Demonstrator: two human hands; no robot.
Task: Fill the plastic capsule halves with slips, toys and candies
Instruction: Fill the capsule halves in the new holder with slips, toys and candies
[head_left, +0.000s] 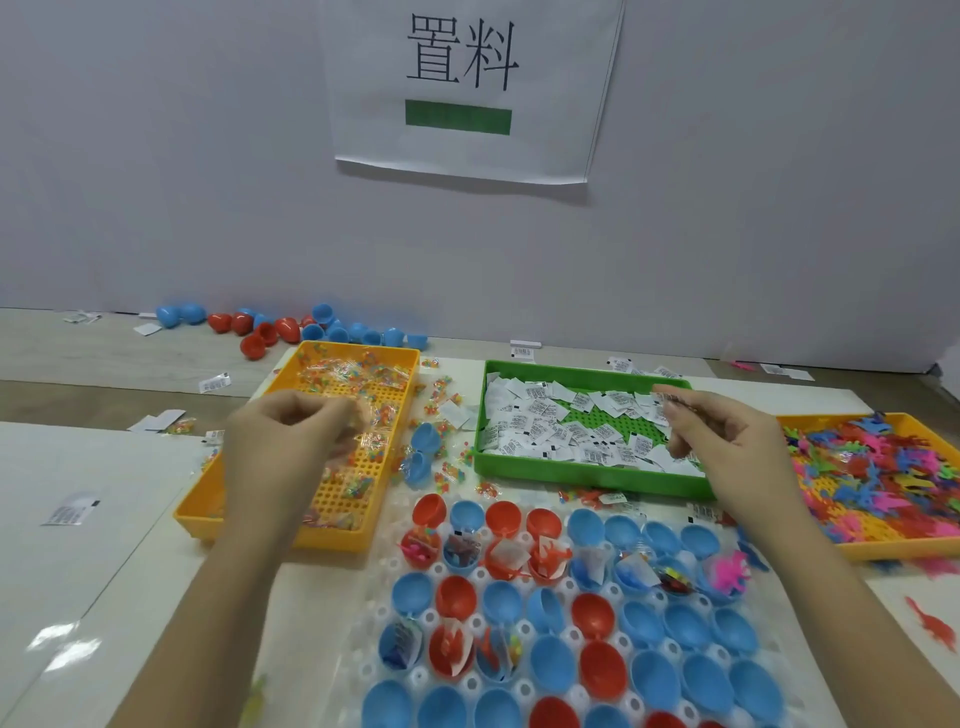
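Capsule halves (597, 616): at 6 o'clock in their clear holder; the far rows are filled, most near ones empty.
Left hand (291, 431): at 10 o'clock over the yellow tray (343, 540); my fingers are curled and seem to pinch a clear candy packet (363, 441).
Right hand (727, 441): at 1 o'clock over the slips (540, 421); my fingers are half-curled, and I cannot tell whether they hold one.
Risk: a loose pinch could drop the packet between cups, and stuck slips could lift in pairs.

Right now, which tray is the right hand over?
The green tray, middle of three, holding paper slips; the right hand hangs above its right end.
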